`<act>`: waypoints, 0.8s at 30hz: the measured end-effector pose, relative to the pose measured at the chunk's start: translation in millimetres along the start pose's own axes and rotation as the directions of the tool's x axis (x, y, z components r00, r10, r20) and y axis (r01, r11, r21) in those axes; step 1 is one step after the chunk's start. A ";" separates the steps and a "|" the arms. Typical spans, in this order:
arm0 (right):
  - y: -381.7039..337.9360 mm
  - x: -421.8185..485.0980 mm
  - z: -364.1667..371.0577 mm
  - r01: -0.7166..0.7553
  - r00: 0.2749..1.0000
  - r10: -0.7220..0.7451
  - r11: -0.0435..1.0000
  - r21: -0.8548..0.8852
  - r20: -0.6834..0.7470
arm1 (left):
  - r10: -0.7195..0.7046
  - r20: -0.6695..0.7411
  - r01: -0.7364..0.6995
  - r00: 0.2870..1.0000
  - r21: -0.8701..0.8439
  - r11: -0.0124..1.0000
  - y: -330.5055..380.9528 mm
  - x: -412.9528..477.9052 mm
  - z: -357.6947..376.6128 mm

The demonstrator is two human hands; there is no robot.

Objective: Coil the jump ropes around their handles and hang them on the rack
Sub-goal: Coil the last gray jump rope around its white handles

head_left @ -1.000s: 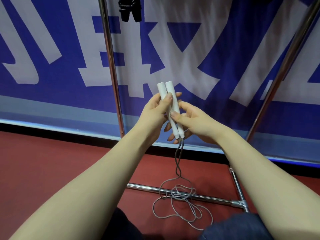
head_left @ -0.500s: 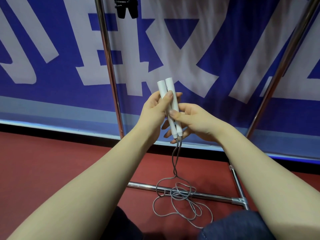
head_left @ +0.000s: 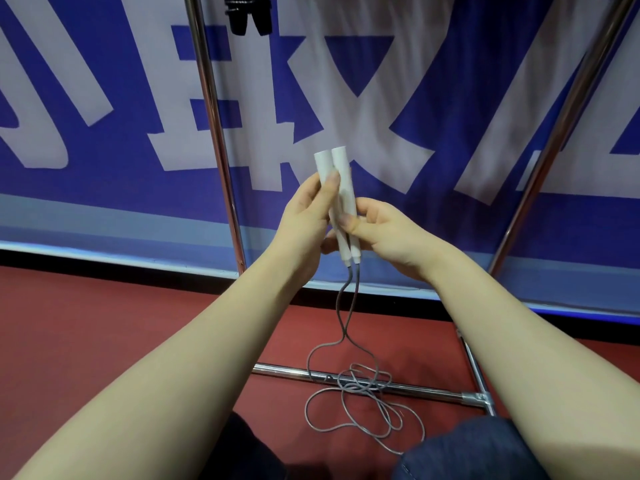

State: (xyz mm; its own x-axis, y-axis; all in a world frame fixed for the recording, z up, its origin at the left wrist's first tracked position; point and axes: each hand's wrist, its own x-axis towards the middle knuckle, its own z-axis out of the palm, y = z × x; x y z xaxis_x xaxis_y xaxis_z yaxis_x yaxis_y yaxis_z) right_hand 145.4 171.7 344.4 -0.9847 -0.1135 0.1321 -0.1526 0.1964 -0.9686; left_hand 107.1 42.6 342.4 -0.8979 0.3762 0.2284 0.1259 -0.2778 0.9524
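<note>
Two white jump-rope handles (head_left: 341, 174) stand side by side, upright, between my hands. My left hand (head_left: 304, 220) grips them from the left, its thumb pressed on the front. My right hand (head_left: 379, 233) holds them lower down from the right, thumb across the front. Their grey rope (head_left: 349, 393) hangs from the handles' lower ends and lies in a loose tangle on the red floor, over the rack's bottom bar (head_left: 408, 389). A black coiled jump rope (head_left: 247, 13) hangs at the top edge, on the rack.
The chrome rack has a left upright (head_left: 214, 133) and a slanted right upright (head_left: 561, 126), with a foot bar (head_left: 478, 372) at the right. A blue and white banner (head_left: 104, 150) stands behind. My knees (head_left: 467, 452) are at the bottom.
Both hands have lifted the handles slightly; my right thumb has slid a little higher on them. The rope's hanging strands have untwisted a bit.
</note>
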 end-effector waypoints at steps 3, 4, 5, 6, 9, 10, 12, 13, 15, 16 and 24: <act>-4.7 4.3 -0.3 0.058 0.980 -0.036 0.993 0.105 -0.198 | -0.112 -0.091 0.104 0.989 -0.094 0.990 -6.7 7.6 -0.5; -7.7 5.4 -1.7 0.080 0.962 -0.033 0.983 0.166 -0.269 | -0.176 -0.108 0.162 0.978 -0.126 0.979 -8.8 8.1 -2.0; -10.7 6.2 -4.1 0.110 0.943 -0.033 0.970 0.217 -0.331 | -0.238 -0.080 0.226 0.968 -0.139 0.964 -10.0 7.6 -4.0; -12.9 6.9 -7.0 0.142 0.924 -0.039 0.958 0.248 -0.380 | -0.288 -0.012 0.284 0.958 -0.128 0.950 -9.7 6.2 -6.0; -10.1 7.9 -15.1 0.163 0.896 -0.021 0.945 0.284 -0.443 | -0.332 0.209 0.342 0.920 -0.016 0.939 -5.2 -1.8 -6.5; -7.9 8.0 -15.9 0.144 0.899 0.007 0.940 0.309 -0.439 | -0.318 0.246 0.325 0.916 0.012 0.946 -3.8 -2.9 -4.3; -4.3 8.6 -14.4 0.106 0.913 0.061 0.919 0.380 -0.404 | -0.308 0.258 0.298 0.916 0.075 0.951 -2.4 -2.2 1.7; -4.1 8.7 -12.8 0.092 0.918 0.080 0.909 0.406 -0.388 | -0.312 0.245 0.288 0.918 0.127 0.949 -2.0 -1.8 4.7; -6.0 8.1 -8.9 0.065 0.920 0.112 0.902 0.427 -0.376 | -0.304 0.215 0.252 0.928 0.237 0.938 -2.2 -1.9 9.0; -6.0 8.2 -6.7 0.051 0.918 0.129 0.900 0.434 -0.375 | -0.291 0.215 0.229 0.932 0.271 0.935 -2.7 -1.8 10.1; 0.3 2.4 -14.1 -0.342 0.823 0.406 0.912 0.225 -0.397 | -0.310 0.193 0.221 0.931 0.378 0.899 -3.8 5.6 -10.5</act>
State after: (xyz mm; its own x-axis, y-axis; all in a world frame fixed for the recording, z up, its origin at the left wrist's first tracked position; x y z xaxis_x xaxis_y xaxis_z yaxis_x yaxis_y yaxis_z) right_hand 141.8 185.2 347.4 -0.9059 0.3726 -0.2013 0.2167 -0.0007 -0.9762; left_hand 97.1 36.4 338.0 -0.7939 0.6065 -0.0432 0.0744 0.1674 0.9831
